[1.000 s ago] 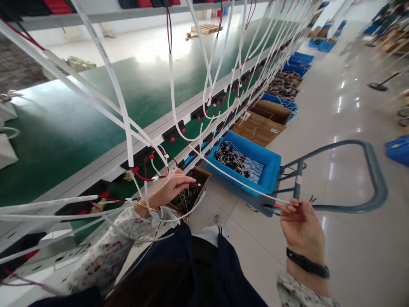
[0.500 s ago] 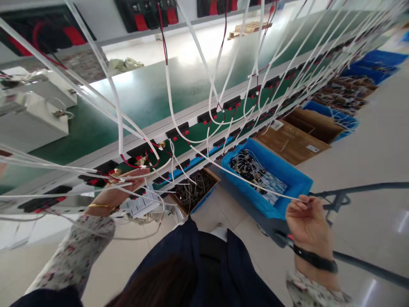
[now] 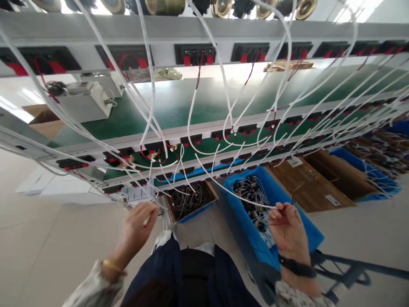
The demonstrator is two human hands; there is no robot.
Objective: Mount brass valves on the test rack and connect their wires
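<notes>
Many white cables [image 3: 191,115] with red and black ends hang from an upper rail of black and red terminal blocks [image 3: 194,54] down to a second row of blocks along the edge of a green bench [image 3: 179,106]. My right hand [image 3: 289,232] pinches the free end of one white cable [image 3: 255,204] over a blue bin. My left hand [image 3: 139,226] is below the bench edge, its fingers curled round a thin white cable [image 3: 148,219]. A gold bangle is on my left wrist, a black band on my right.
A blue bin [image 3: 303,230] of wired parts rides on a grey cart [image 3: 358,268] at my right. A cardboard box [image 3: 191,200] of wired parts stands under the bench. More cardboard boxes [image 3: 313,183] and blue bins [image 3: 367,170] line the floor to the right. White boxes [image 3: 86,102] sit on the bench.
My view has tilted up and turned left, so the upper rail shows. My left hand has dropped from the terminal blocks to below the bench edge. My right hand still holds its cable end.
</notes>
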